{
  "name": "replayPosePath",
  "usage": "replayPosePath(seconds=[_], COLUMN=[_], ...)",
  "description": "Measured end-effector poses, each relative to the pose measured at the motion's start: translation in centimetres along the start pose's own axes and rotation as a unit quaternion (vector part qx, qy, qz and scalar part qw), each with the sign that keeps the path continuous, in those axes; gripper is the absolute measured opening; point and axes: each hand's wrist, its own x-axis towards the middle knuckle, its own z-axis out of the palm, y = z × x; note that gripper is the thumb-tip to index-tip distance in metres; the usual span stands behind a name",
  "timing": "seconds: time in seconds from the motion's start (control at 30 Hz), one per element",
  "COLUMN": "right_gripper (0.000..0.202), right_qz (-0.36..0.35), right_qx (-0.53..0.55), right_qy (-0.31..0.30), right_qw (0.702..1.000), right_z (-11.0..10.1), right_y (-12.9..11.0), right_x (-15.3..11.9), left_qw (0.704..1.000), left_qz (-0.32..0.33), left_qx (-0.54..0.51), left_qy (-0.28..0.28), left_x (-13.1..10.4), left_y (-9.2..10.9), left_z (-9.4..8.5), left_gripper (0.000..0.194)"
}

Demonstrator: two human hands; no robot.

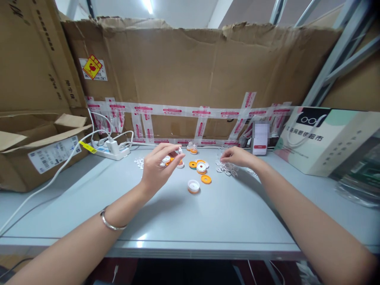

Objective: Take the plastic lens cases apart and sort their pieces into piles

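My left hand (pixel 160 164) is raised over the table, its thumb and fingertips pinched on a small white piece (pixel 179 150). Partly behind it lie white and orange round parts. My right hand (pixel 236 156) reaches down with its fingers together at a pile of small white pieces (pixel 227 169); whether it grips one is hidden. Between the hands are an orange ring (pixel 206 179), a white spool-like part (pixel 201 166) and an orange disc (pixel 192 164). Nearer the front stands a white round cup with an orange base (pixel 193 186).
A power strip (pixel 111 151) with white cables and an open carton (pixel 44 146) are at the left. A phone (pixel 260 138) leans at the back right, beside a printed box (pixel 320 142) and a clear container (pixel 360 178). Tall cardboard (pixel 184 67) closes off the back.
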Motion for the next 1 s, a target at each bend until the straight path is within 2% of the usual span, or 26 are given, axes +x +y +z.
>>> replayPosePath(seconds=[0.37, 0.67, 0.8, 0.9, 1.0], right_gripper=[0.016, 0.020, 0.023, 0.021, 0.026], right_qz=[0.013, 0.006, 0.009, -0.013, -0.060], right_qx=[-0.012, -0.033, -0.046, -0.003, 0.130], right_qy=[0.016, 0.003, 0.054, 0.097, 0.099], right_qw=[1.000, 0.999, 0.997, 0.995, 0.985], right_z=[2.5, 2.1, 1.3, 0.9, 1.2], right_y=[0.3, -0.3, -1.1, -2.0, -3.8], right_x=[1.2, 0.8, 0.1, -0.4, -1.3], left_qw=[1.000, 0.999, 0.999, 0.998, 0.998], left_qz=[0.002, -0.004, -0.016, -0.030, -0.017], left_qx=[-0.013, -0.015, -0.023, -0.026, -0.021], left_qy=[-0.020, -0.032, -0.039, -0.040, -0.048], left_x=[0.1, 0.1, 0.1, 0.1, -0.2], left_y=[0.3, 0.2, 0.1, 0.0, -0.1], left_z=[0.0, 0.0, -0.1, -0.1, 0.0], left_gripper=[0.016, 0.016, 0.018, 0.018, 0.017])
